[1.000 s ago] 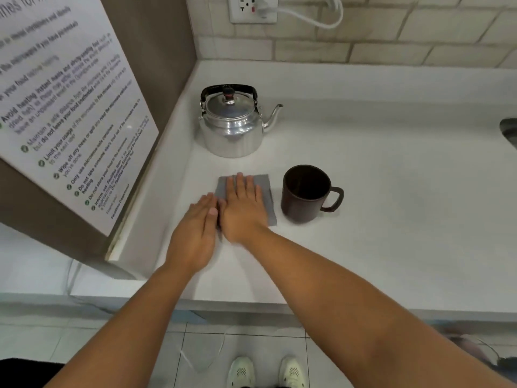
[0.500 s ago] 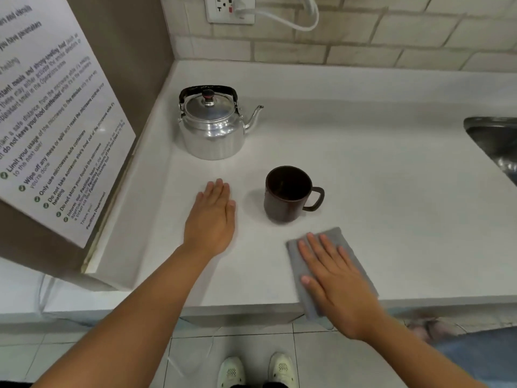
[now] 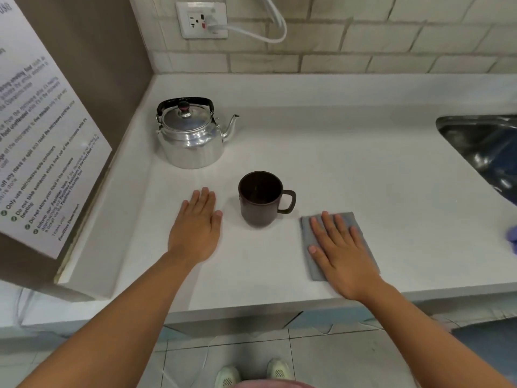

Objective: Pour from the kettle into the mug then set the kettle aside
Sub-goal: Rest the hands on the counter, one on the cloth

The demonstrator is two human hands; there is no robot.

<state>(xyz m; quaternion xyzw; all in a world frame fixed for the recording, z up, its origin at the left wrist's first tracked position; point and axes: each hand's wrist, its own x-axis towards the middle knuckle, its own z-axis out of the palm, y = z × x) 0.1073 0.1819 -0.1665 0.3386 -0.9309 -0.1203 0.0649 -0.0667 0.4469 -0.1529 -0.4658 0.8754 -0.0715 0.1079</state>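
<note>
White countertop [image 3: 349, 169] was the whole stage: kettle [image 3: 191, 135] sat upright in the back-left corner, spout aimed toward the mug [image 3: 260, 198], nothing between them. My left hand [image 3: 195, 233] lay flat, fingers open, gripping nothing; right hand [image 3: 340, 253] pressed, fingers spread, on a grey cloth [image 3: 355, 222], probably parking it clear. Sink [image 3: 486, 147] sat well off right.

— Where do we have our left hand [image 3: 195, 233]?

— Flat, palm down, fingers together and pointing to the far side, thumb out to the right. The bare forearm runs back to the near left corner.

— And our right hand [image 3: 340, 256]?

— Also flat and palm down, fingers spread a little and angled to the far left. Its forearm leads off to the near right.

— Are we gripping anything?

— No, neither hand is curled; both lie open, well apart from each other.
</note>
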